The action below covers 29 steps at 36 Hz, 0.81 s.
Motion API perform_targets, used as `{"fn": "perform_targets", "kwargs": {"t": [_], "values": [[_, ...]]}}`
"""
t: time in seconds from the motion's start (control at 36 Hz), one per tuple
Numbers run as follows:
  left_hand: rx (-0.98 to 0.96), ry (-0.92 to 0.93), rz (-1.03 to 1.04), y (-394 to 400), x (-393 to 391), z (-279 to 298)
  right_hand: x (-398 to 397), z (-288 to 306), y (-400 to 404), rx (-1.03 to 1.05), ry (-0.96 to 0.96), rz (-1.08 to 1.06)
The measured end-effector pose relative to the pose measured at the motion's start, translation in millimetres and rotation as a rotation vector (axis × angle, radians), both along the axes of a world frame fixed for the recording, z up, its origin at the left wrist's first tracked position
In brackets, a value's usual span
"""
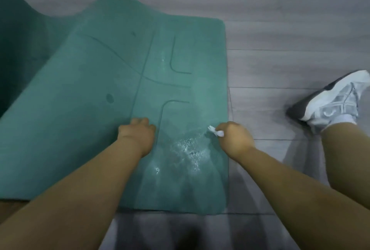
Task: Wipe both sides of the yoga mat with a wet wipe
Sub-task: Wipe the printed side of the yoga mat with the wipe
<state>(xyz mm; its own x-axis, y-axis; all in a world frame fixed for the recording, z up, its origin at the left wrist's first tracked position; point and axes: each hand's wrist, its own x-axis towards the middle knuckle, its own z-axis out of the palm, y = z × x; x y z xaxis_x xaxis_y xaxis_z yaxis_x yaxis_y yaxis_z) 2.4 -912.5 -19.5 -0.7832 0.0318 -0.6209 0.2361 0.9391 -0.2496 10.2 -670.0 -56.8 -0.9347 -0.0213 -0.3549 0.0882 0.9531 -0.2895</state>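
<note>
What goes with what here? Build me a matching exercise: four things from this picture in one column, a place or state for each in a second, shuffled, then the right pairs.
Things:
1. yoga mat
2. wet wipe
3. left hand
4. shoe

Places or states:
A. on the grey floor, right of the mat
B. bunched in the right hand
C. spread on the floor, with a shiny wet patch near its right edge
D. resting on the mat, fingers curled, holding nothing that shows

Pairs: 1-C, 2-B, 3-D, 4-A
</note>
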Motion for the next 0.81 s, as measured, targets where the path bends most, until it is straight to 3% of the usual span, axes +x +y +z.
{"fn": "perform_targets", "kwargs": {"t": [0.17,0.42,0.53,0.64,0.69,0.81], "values": [[-0.053,0.047,0.010,-4,-51,-25,-75,-21,-10,-0.026,0.058,-0.002],[0.049,-0.096,0.013,-17,-87,-68,-148,-53,-58,-0.181,0.144,-0.252],[0.108,-0.098,0.024,-23,-90,-74,-148,-66,-89,-0.280,0.134,0.056],[0.205,-0.092,0.081,-25,-87,-74,-147,-67,-90,-0.179,0.118,0.431],[0.241,-0.073,0.121,-22,-84,-75,-156,-66,-65,-0.166,0.155,0.346],[0.246,-0.022,0.158,-14,-79,-79,-170,-63,8,0.008,0.230,-0.089]]}}
